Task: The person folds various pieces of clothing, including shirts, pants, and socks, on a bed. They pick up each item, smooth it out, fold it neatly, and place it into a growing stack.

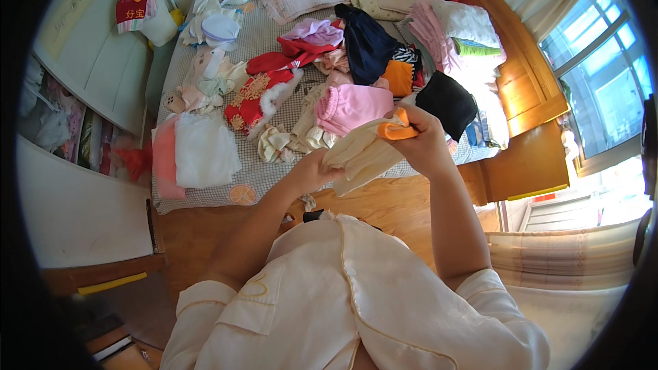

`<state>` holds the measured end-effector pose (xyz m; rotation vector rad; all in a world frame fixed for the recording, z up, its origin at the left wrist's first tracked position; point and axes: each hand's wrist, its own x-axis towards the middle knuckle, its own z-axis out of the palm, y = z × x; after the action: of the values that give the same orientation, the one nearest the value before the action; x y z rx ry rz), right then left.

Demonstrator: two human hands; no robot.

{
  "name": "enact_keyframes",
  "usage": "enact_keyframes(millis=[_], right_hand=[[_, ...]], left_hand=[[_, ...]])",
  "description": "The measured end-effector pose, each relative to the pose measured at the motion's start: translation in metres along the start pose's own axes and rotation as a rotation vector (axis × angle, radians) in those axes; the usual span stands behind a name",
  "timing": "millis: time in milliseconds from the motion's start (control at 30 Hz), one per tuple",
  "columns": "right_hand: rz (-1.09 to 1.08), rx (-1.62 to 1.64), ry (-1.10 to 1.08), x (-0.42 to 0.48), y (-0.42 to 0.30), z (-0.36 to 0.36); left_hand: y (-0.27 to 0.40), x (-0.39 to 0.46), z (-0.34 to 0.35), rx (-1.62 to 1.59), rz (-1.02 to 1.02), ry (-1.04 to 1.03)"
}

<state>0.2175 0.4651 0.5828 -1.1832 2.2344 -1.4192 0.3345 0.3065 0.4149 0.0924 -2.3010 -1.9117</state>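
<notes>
A cream garment (362, 156) with an orange band hangs between my two hands, above the near edge of the bed. My left hand (313, 170) pinches its lower left end. At the orange band, my right hand (424, 139) grips the other end. Just beyond lie folded pink trousers (357, 105) with a gathered waist. A folded black garment (446, 105) rests to the right of them. Left of the pink trousers is a red garment (257, 95) with gold embroidery and white fluffy trim. What kind of garment I hold cannot be told.
The bed's checked sheet (205, 200) carries several heaps of clothes. A white fluffy cloth (205, 151) lies at the near left, a dark navy garment (365, 43) in the middle. An open wardrobe (56, 118) stands left; a wooden cabinet (529, 159) is at right.
</notes>
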Motion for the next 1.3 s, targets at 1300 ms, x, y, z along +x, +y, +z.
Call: enact_keyframes(millis=[1300], right_hand=[[-0.144,-0.001,0.244,0.057,0.140,-0.159]], left_hand=[[0.107,0.106,-0.049,0.858,0.396,0.777]])
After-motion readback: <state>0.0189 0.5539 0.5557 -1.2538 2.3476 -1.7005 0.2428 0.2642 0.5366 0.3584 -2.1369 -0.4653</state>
